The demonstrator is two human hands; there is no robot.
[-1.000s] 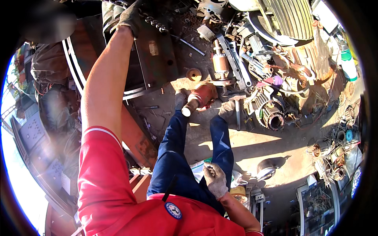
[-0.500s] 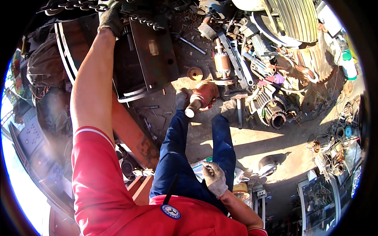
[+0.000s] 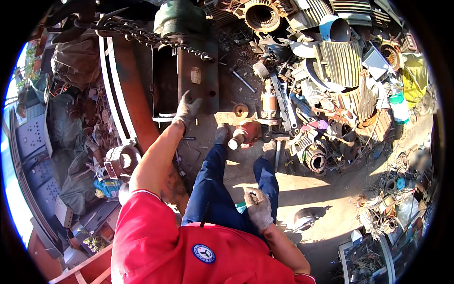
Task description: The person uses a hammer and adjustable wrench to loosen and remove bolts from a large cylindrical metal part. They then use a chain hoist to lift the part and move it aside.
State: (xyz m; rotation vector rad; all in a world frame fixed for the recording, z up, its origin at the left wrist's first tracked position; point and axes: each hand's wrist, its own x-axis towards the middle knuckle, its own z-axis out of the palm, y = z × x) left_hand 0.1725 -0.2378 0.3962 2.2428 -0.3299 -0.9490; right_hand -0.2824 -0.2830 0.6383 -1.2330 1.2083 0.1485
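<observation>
My left hand (image 3: 188, 108), in a grey work glove, is by the near edge of a dark steel housing (image 3: 198, 71). Its fingers are apart, and nothing shows in them; whether they touch the metal I cannot tell. Above the housing a heavy chain (image 3: 156, 39) runs slantwise from a dark hook (image 3: 85, 19). My right hand (image 3: 258, 208), in a pale glove, rests in front of my right thigh with its fingers curled in; what they hold, if anything, is hidden. Between my feet lies a red motor-like part (image 3: 246, 133) with a round shaft end.
A copper-wound rotor (image 3: 269, 102) stands beyond my feet. Motor casings (image 3: 316, 158) and ribbed covers (image 3: 341, 64) are heaped at right. An orange steel beam (image 3: 127, 71) runs along the left. A metal bowl-like piece (image 3: 305, 219) lies on the floor, near a glass-topped frame (image 3: 366, 265).
My left hand has let go near the chain and come back toward me, down beside the housing's near edge. The view has shifted, showing more at the far side. My right hand stays curled.
</observation>
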